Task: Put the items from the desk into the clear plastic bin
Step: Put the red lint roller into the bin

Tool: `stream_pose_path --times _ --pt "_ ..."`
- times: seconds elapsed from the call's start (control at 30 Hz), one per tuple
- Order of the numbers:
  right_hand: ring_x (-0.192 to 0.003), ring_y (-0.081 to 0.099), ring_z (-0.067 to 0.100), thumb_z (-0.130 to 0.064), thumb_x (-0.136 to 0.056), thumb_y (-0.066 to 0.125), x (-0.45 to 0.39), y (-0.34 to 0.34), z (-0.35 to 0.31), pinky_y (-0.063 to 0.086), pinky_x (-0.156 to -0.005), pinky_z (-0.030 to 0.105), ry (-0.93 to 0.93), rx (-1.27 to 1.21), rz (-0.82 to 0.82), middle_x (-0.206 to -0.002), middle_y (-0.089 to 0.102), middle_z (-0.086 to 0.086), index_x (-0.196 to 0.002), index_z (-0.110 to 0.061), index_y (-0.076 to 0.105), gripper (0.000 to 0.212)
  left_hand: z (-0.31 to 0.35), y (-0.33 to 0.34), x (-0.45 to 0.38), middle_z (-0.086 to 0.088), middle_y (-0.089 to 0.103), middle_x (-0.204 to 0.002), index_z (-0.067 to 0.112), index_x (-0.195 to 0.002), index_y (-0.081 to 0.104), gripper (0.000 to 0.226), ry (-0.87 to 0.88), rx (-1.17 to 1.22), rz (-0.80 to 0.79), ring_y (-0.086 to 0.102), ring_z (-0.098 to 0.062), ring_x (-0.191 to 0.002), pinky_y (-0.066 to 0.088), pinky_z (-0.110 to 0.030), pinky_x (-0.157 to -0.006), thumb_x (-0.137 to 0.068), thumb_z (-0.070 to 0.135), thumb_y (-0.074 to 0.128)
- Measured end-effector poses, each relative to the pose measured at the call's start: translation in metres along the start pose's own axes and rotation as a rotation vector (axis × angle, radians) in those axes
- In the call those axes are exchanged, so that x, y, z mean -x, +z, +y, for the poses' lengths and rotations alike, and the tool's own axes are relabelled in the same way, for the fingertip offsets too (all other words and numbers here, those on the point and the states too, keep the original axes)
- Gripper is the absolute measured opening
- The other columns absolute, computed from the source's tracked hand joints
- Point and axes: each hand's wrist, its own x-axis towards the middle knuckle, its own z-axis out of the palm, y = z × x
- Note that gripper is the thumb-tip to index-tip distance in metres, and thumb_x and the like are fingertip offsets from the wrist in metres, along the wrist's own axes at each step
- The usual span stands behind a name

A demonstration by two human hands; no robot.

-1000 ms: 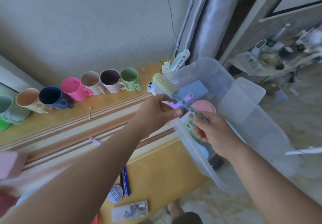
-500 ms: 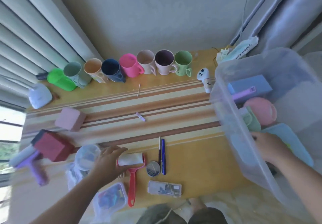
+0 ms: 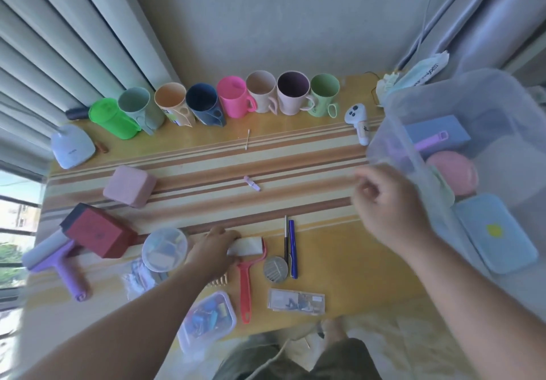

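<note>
The clear plastic bin (image 3: 394,131) stands at the desk's right end, holding a blue box (image 3: 437,133), a purple tool (image 3: 431,142), a pink round item (image 3: 452,173) and a light blue tray (image 3: 496,235). My left hand (image 3: 217,251) is closed over the white roll of the red lint roller (image 3: 245,279), which lies on the desk near the front edge. Blurred and with its fingers loosely curled, my right hand (image 3: 387,202) hovers empty above the desk, just left of the bin's wall.
Several mugs (image 3: 236,100) line the back of the desk. Pens (image 3: 292,246), a round tin (image 3: 275,269), a card case (image 3: 297,301), a clip box (image 3: 208,317), a round clear container (image 3: 164,248), a red box (image 3: 97,233), a pink cube (image 3: 129,186), a purple roller (image 3: 59,258) and a white controller (image 3: 359,119) lie about.
Both hands left the bin. My left hand swung to the desk's front and closed on the red roller's roll. My right hand came off the bin's front and rose beside its wall.
</note>
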Motion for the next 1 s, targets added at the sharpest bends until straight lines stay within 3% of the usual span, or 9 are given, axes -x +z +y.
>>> stream_pose_path --times 0.1,0.2,0.3,0.37,0.47,0.57,0.73,0.83,1.0 --pt "-0.121 0.058 0.014 -0.023 -0.099 0.063 0.018 0.054 -0.009 0.050 -0.102 0.033 0.034 0.093 -0.416 -0.134 0.059 -0.004 -0.138 -0.026 0.063 0.039 0.011 -0.005 -0.006 -0.004 0.046 -0.140 0.033 -0.145 0.050 0.058 0.046 0.120 0.062 0.057 -0.029 -0.120 0.051 -0.040 -0.094 -0.091 0.034 0.071" --pt "-0.136 0.049 0.022 -0.044 -0.094 0.069 0.038 0.099 -0.016 0.049 -0.108 0.041 0.039 0.185 -0.660 -0.145 0.049 -0.002 -0.155 -0.034 0.039 0.069 0.029 -0.012 -0.008 -0.005 0.048 -0.130 0.032 -0.148 0.049 0.060 0.084 0.215 0.087 0.058 -0.030 -0.111 0.048 -0.038 -0.091 -0.092 0.035 0.072" --pt "-0.122 0.055 0.027 -0.063 -0.081 0.076 0.055 0.131 -0.023 0.057 -0.094 0.048 0.119 0.149 -0.698 -0.138 0.047 0.002 -0.162 -0.046 0.003 0.110 0.039 -0.019 -0.002 -0.004 0.053 -0.120 0.032 -0.143 0.054 0.061 0.058 0.326 0.109 0.058 -0.027 -0.104 0.047 -0.037 -0.090 -0.087 0.041 0.076" --pt "-0.112 0.061 0.028 -0.059 -0.081 0.080 0.061 0.146 -0.030 0.059 -0.082 0.044 0.163 0.109 -0.617 -0.136 0.050 0.004 -0.160 -0.050 -0.013 0.122 0.040 -0.022 0.006 -0.001 0.059 -0.116 0.032 -0.136 0.058 0.055 -0.003 0.457 0.132 0.060 -0.024 -0.098 0.049 -0.037 -0.084 -0.085 0.041 0.077" --pt "-0.100 0.068 0.027 -0.052 -0.088 0.077 0.062 0.159 -0.045 0.055 -0.065 0.037 0.144 0.184 -0.515 -0.128 0.059 0.005 -0.160 -0.048 -0.018 0.120 0.035 -0.024 0.022 0.005 0.072 -0.100 0.032 -0.125 0.063 0.042 -0.048 0.679 0.144 0.070 -0.017 -0.087 0.059 -0.040 -0.078 -0.086 0.037 0.077" --pt "-0.065 0.064 0.019 -0.043 -0.097 0.067 0.056 0.165 -0.061 0.051 -0.049 0.034 0.172 0.280 -0.570 -0.086 0.066 0.000 -0.162 -0.040 -0.019 0.108 0.020 -0.027 0.039 0.009 0.075 -0.093 0.035 -0.125 0.064 0.044 -0.079 0.756 0.177 0.073 -0.012 -0.082 0.059 -0.035 -0.073 -0.084 0.039 0.080" --pt "-0.059 0.063 0.014 -0.039 -0.095 0.067 0.049 0.173 -0.086 0.049 -0.043 0.034 0.137 0.217 -0.645 -0.072 0.064 -0.005 -0.163 -0.040 -0.008 0.101 -0.045 -0.037 0.052 0.008 0.047 -0.137 0.043 -0.145 0.050 0.084 -0.054 0.516 0.293 0.050 -0.013 -0.122 0.046 -0.041 -0.105 -0.070 0.073 0.072" --pt "-0.058 0.067 0.016 -0.037 -0.095 0.069 0.050 0.181 -0.096 0.061 -0.047 0.041 0.115 0.220 -0.651 -0.073 0.068 -0.006 -0.161 -0.042 -0.005 0.099 -0.093 -0.036 0.056 -0.001 0.038 -0.151 0.045 -0.150 0.039 0.092 -0.253 0.309 0.432 0.032 -0.032 -0.140 0.034 -0.052 -0.115 -0.069 0.076 0.072" --pt "-0.057 0.066 0.016 -0.040 -0.095 0.071 0.056 0.186 -0.101 0.050 -0.043 0.033 0.125 0.163 -0.678 -0.077 0.071 -0.006 -0.159 -0.044 -0.003 0.097 -0.134 -0.018 0.050 -0.009 0.033 -0.160 0.052 -0.157 -0.008 0.135 -0.276 0.322 0.081 0.040 -0.037 -0.139 0.039 -0.050 -0.109 -0.059 0.071 0.083"
